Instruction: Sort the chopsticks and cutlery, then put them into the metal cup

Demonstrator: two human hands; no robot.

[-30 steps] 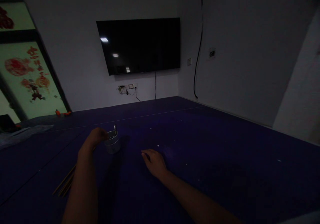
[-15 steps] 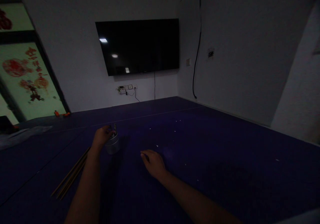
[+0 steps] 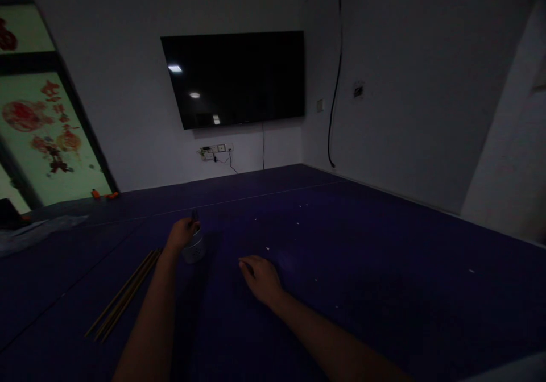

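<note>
My left hand (image 3: pixel 182 234) is closed at the rim of a small grey metal cup (image 3: pixel 194 251) that stands upright on the purple surface. Slim dark upright tips (image 3: pixel 195 216) show just above its fingers; what they belong to is too dark to make out. Beside the left forearm lies a loose bundle of several thin brown sticks (image 3: pixel 125 299), pointing toward the cup. To the right, my right hand (image 3: pixel 261 279) rests on the surface, fingers loosely curled, a gap between thumb and fingers, nothing visible in it.
Small white scraps (image 3: pixel 268 249) are scattered over the purple surface (image 3: pixel 375 245). Clear plastic sheeting (image 3: pixel 42 231) lies at the far left, near orange objects (image 3: pixel 104 194). A wall-mounted television (image 3: pixel 239 81) and a hanging black cable (image 3: pixel 335 103) are behind.
My left hand has moved right, from the cup's left side to over its rim, and its fingers have closed there. More of the sticks show. My right hand has stayed in place.
</note>
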